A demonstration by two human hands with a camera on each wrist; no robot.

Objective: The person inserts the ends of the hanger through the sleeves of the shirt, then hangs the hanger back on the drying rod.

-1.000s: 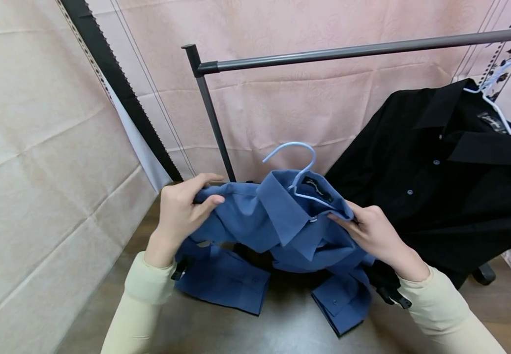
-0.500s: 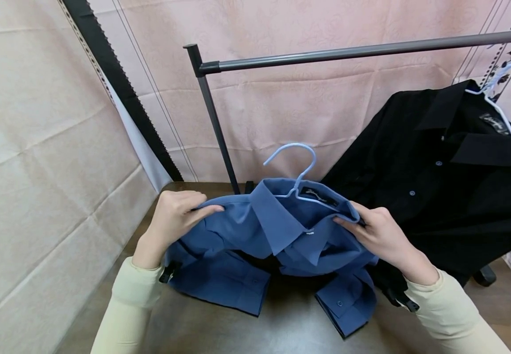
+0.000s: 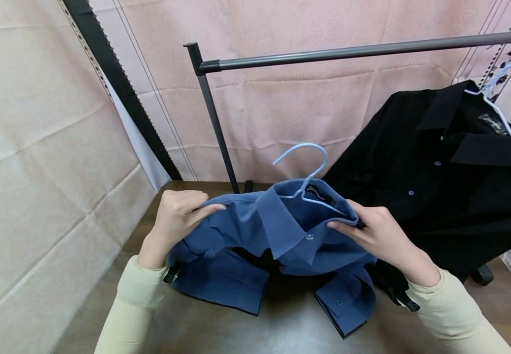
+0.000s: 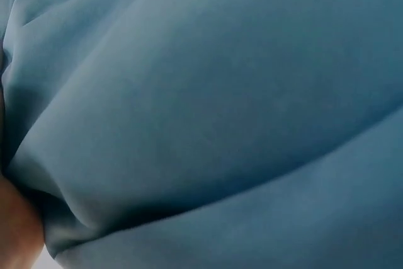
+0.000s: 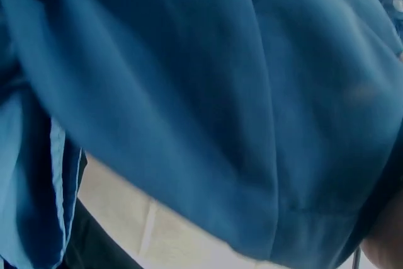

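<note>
A blue collared shirt [image 3: 242, 221] is held up over the table, its two cuffs dangling toward the tabletop. Inside its neck sits a light-blue hanger [image 3: 321, 157], the hook sticking up out of the collar. My left hand [image 3: 176, 216] pinches the shirt's shoulder on the left, thumb on top of the cloth. On the right, my right hand [image 3: 376, 228] grips the collar edge, thumb in front. Blue cloth [image 4: 208, 105] fills most of the left wrist view. In the right wrist view, the shirt's fabric [image 5: 189, 92] hangs in folds, with part of the hand at the edge.
A dark metal rack [image 3: 348, 51] stands behind, its bar running across the back. From it, at the right, hangs a black shirt [image 3: 454, 187] on a pale hanger [image 3: 503, 69]. Below lies the brown table [image 3: 220, 329]. Light fabric [image 3: 38, 172] covers the left side.
My left hand has moved down and slightly left, its fingers now closer on the shoulder. The hanger hook and collar have shifted slightly right. My right hand keeps the collar edge.
</note>
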